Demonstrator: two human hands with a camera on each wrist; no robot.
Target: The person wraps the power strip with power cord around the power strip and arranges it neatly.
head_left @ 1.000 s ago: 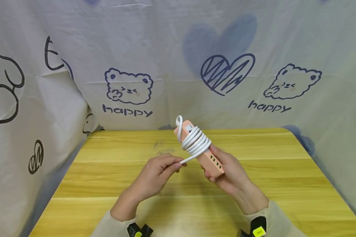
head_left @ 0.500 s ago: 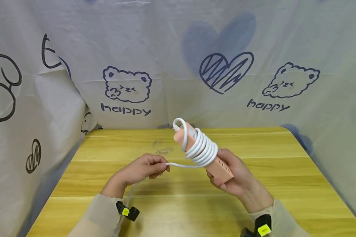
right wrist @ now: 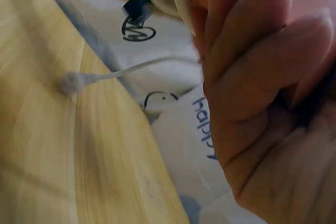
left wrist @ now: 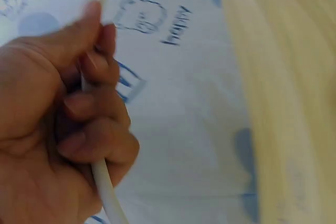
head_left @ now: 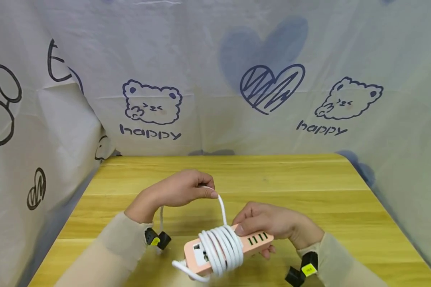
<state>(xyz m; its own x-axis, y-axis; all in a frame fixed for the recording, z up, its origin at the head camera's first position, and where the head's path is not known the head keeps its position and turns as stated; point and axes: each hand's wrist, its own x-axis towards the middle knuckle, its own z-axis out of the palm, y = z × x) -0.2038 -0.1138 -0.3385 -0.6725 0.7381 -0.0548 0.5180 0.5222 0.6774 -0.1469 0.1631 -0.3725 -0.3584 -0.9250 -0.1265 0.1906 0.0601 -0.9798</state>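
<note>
A pink power strip is held in the air over the near part of the table, tilted so that its left end is lower and nearer the wearer than its right. A white cord is wound around its middle in several close-set turns. On one side of the coil a white socket panel is left showing; on the other, a row of dark USB ports. At the lower left end, the cord is bent in a loose loop from the strip's tip back toward the coil.

The strip's right end is gripped by the right hand, with the thumb laid on top and the other fingers wrapped beneath. From the coil, a length of cord is led up to the left hand, by which it is pinched near the fingertips; in the left wrist view the cord is seen to be enclosed by the curled fingers. Beyond that hand the cord is hung down toward the table. In the right wrist view, a pale plug is shown at its end; whether the wood is touched by it cannot be told.

Both forearms are covered by beige sleeves, and a small black camera is worn at each wrist. Behind the table, a pale cloth is hung, printed with bears, hearts and the word "happy".
</note>
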